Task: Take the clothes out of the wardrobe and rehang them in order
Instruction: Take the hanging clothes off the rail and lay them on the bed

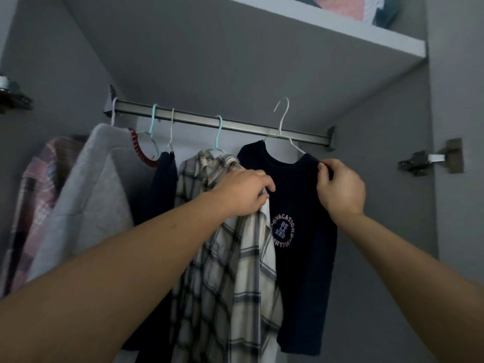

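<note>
Tee (296,195): held up on a white hanger (282,127), hook raised above the rail (222,123) — unhooked, by appearance.
Right hand (340,187): shoulder seam is pinched, steadying.
Left hand (245,192): plaid shirt (230,258) is gripped — kept aside.

Metal rail (235,125) carries hangers with clothes; top shelf (366,35) holds folded fabrics (366,7).

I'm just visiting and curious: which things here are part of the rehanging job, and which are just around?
Part of the job: navy printed T-shirt, its white hanger, checked shirt, grey sweater, rail.

Just around: door hinge, folded items on the top shelf.
</note>
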